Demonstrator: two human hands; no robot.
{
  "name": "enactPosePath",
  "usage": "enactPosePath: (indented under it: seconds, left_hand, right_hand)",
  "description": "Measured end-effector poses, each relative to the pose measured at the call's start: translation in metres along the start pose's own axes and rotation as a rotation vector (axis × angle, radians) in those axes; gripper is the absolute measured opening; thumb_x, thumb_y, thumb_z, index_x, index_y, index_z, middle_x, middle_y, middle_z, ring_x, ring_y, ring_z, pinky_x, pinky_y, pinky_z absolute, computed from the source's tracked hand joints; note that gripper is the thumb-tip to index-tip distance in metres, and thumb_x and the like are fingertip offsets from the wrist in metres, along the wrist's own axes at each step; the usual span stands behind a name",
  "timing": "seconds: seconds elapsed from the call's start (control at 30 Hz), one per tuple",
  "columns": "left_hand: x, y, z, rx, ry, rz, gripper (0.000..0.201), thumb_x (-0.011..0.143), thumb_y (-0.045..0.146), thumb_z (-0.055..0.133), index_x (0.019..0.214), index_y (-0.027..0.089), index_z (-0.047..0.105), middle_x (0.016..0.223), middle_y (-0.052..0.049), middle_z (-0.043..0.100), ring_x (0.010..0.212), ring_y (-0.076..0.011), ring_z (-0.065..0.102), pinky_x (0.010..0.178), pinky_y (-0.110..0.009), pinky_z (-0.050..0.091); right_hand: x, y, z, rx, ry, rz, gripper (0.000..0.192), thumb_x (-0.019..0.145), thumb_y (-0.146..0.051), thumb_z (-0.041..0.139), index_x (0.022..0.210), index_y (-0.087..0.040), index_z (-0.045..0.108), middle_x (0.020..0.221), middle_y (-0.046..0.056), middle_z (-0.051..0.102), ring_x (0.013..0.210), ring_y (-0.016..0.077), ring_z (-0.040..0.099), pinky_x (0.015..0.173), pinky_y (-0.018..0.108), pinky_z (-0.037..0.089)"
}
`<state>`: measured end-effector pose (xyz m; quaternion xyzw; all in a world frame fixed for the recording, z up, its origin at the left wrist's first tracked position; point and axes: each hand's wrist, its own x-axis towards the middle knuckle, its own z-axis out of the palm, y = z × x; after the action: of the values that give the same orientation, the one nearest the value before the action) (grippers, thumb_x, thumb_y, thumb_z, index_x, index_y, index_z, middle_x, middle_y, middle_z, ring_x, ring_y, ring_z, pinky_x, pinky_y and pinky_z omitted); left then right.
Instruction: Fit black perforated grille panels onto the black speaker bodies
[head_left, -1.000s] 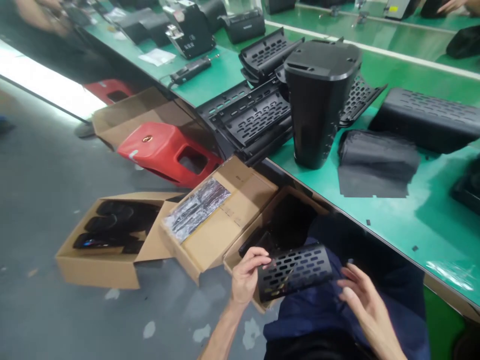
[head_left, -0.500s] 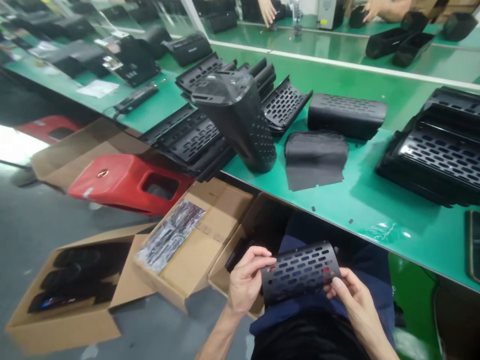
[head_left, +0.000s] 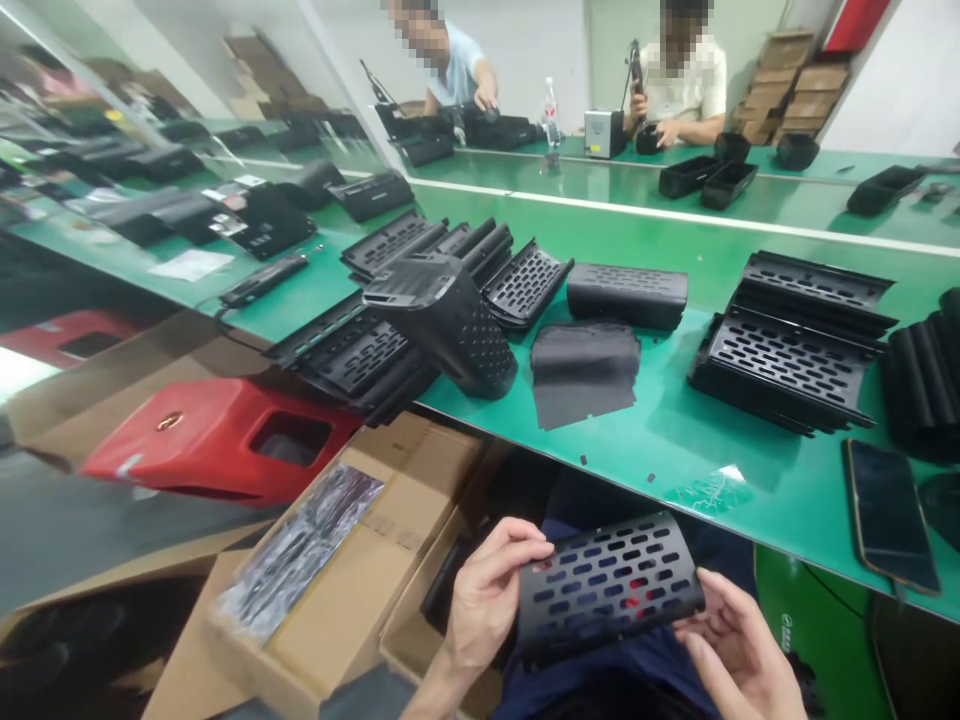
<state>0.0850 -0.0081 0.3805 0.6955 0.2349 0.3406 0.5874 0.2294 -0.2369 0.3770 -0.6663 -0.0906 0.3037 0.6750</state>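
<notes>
A curved black panel with rows of slots (head_left: pixel 611 575) is held over my lap, below the table's front edge. My left hand (head_left: pixel 487 590) pinches its left end, thumb and fingers closed on the edge. At the right end, my right hand (head_left: pixel 739 640) has its fingers and thumb apart, the fingertips close to the panel's corner; whether they touch it I cannot tell. On the table beyond lies a stack of thin black sheets (head_left: pixel 585 375). Behind that stack rests a black slotted housing (head_left: pixel 626 295).
Slotted panels are stacked on the green table (head_left: pixel 675 390) at right (head_left: pixel 787 360) and left (head_left: pixel 360 350). A tall black perforated housing (head_left: pixel 450 330) leans nearby. A phone (head_left: pixel 892 515) lies right. Cardboard boxes (head_left: pixel 405 500) and a red stool (head_left: pixel 225 440) stand at left. Two people work across the table.
My view has tipped up, bringing the people opposite into sight. My right hand's thumb has come off the panel and its fingers have spread. My left hand keeps its hold.
</notes>
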Motion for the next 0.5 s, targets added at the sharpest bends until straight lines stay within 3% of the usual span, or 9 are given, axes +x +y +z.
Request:
enactPosePath:
  seconds: [0.2,0.33,0.43,0.5]
  left_hand:
    - [0.01,0.004,0.014,-0.014,-0.024,0.081,0.029,0.091,0.01,0.065,0.101,0.028,0.085,0.1,-0.008,0.067,0.081,-0.0167,0.071,0.069,-0.024,0.062]
    - [0.013,0.007,0.018,-0.007,-0.026,0.099,0.026,0.091,0.013,0.065,0.101,0.027,0.085,0.101,-0.009,0.068,0.081,-0.0177,0.071,0.071,-0.027,0.063]
    - [0.016,0.005,0.023,-0.076,-0.062,-0.025,0.017,0.093,0.026,0.068,0.098,0.024,0.084,0.098,-0.009,0.068,0.077,-0.0183,0.07,0.066,-0.027,0.063]
    - [0.02,0.001,0.032,-0.183,-0.088,-0.193,0.025,0.092,0.04,0.07,0.102,0.021,0.081,0.09,-0.008,0.067,0.067,-0.0172,0.068,0.058,-0.028,0.061]
  right_hand:
    - [0.014,0.001,-0.011,-0.08,0.066,-0.021,0.053,0.084,-0.053,0.082,0.127,-0.029,0.064,0.112,0.006,0.076,0.101,0.0234,0.075,0.096,0.03,0.06]
    - [0.016,0.006,-0.019,-0.136,0.074,-0.118,0.047,0.086,-0.051,0.079,0.126,-0.03,0.065,0.106,0.006,0.077,0.096,0.0229,0.075,0.093,0.03,0.061]
    - [0.023,-0.001,-0.035,-0.332,0.083,-0.245,0.047,0.085,-0.052,0.079,0.126,-0.029,0.069,0.106,0.006,0.076,0.09,0.025,0.075,0.084,0.03,0.063]
    - [0.037,-0.015,-0.049,-0.48,0.105,-0.377,0.044,0.084,-0.054,0.078,0.12,-0.029,0.074,0.109,0.007,0.075,0.091,0.0271,0.074,0.08,0.03,0.062]
